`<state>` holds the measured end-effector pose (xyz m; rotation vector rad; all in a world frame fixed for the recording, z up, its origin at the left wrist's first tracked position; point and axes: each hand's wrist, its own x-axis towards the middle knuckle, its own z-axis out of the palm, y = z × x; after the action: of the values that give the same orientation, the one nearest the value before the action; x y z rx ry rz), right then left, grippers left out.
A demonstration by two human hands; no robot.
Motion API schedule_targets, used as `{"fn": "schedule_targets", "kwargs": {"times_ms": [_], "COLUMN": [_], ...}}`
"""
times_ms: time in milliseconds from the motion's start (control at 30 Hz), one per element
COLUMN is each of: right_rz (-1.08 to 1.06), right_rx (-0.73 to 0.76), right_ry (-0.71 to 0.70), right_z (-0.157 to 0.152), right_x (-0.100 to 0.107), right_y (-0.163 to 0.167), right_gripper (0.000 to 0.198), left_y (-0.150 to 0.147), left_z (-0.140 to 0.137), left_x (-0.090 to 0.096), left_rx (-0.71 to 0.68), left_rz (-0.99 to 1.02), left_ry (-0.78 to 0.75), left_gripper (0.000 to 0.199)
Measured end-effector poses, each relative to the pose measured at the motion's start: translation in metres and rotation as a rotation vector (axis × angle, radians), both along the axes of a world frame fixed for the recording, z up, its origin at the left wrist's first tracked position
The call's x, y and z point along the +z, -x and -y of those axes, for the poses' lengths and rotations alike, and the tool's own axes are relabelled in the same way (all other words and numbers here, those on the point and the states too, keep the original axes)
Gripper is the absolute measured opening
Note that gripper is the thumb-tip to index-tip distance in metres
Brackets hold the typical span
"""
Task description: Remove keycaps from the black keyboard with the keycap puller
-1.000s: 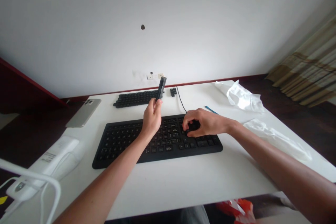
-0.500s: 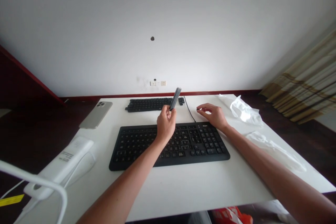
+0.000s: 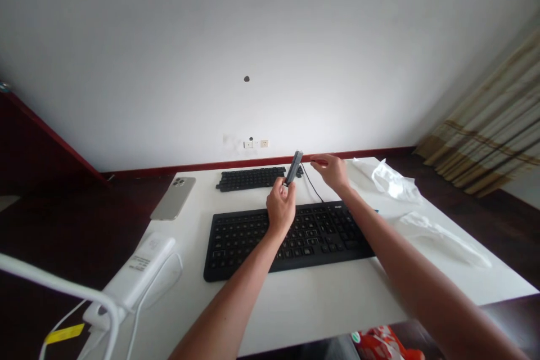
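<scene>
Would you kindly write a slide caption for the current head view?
At a black keyboard on a white table, the left hand holds up a slim gray object, the right hand nearby.

The left hand (image 3: pixel 282 211) grips a slim dark strip (image 3: pixel 294 167), tilted upward above a black keyboard (image 3: pixel 240 233). The right hand (image 3: pixel 332 171) is raised close by, fingers curled toward the thumb; from where I stand, I can't tell whether they pinch anything. Black keys (image 3: pixel 251 178) sit in rows farther back on the white tabletop (image 3: pixel 324 298). A phone (image 3: pixel 174 199) and power strip (image 3: pixel 137 267) lie off left.
</scene>
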<state>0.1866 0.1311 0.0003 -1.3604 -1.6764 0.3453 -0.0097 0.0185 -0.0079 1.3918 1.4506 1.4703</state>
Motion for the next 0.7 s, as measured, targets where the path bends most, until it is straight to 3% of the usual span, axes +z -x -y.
{"fn": "schedule_targets", "kwargs": {"times_ms": [167, 433, 700], "right_rz": [0.136, 0.372, 0.368], "right_rx": [0.112, 0.174, 0.162], "right_ry": [0.082, 0.185, 0.128], "right_z": [0.010, 0.014, 0.012], "right_x": [-0.016, -0.012, -0.015], "right_y": [-0.002, 0.005, 0.002], "right_gripper": [0.021, 0.015, 0.013], "left_y": [0.001, 0.003, 0.002], "left_z": [-0.002, -0.004, -0.004], "left_x": [-0.002, -0.003, -0.001], "left_rx": [0.001, -0.013, -0.020], "left_rz": [0.033, 0.049, 0.078], "left_ry": [-0.006, -0.011, 0.013], "left_gripper": [0.026, 0.029, 0.027]}}
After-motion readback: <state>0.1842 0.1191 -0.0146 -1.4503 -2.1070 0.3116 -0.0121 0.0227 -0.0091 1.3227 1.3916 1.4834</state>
